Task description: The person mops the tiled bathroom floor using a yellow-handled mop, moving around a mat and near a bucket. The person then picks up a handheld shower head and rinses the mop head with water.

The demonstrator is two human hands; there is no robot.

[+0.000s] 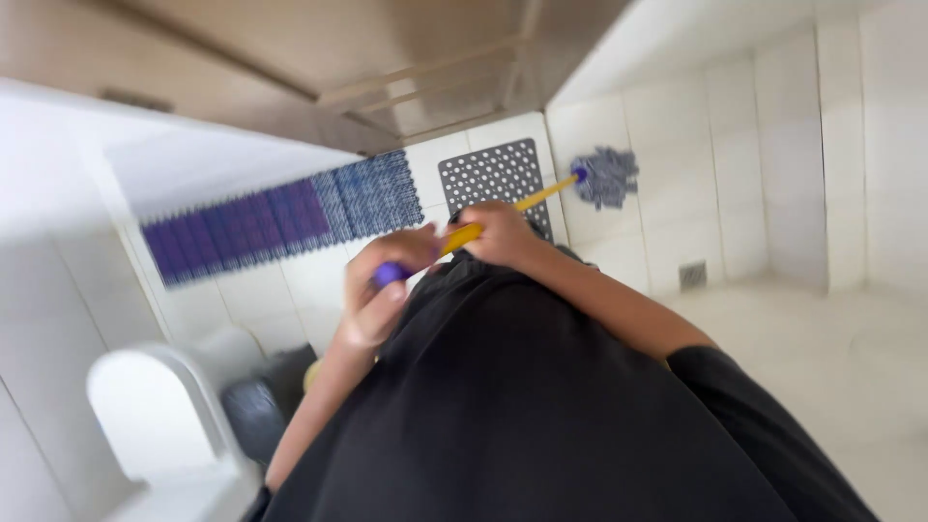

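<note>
Both hands gripped the yellow mop handle [488, 222], left hand [382, 285] wrapped at its purple end, right hand [501, 235] further along, shaft running away toward the mop head [606, 176] on the tiles.

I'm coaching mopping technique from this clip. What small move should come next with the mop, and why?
Probably a short pull of the mop head back toward the feet. It sits far out on the white tiles, beside the grey mat, with both hands on the yellow handle: the left hand at its purple end, the right hand further along.
</note>
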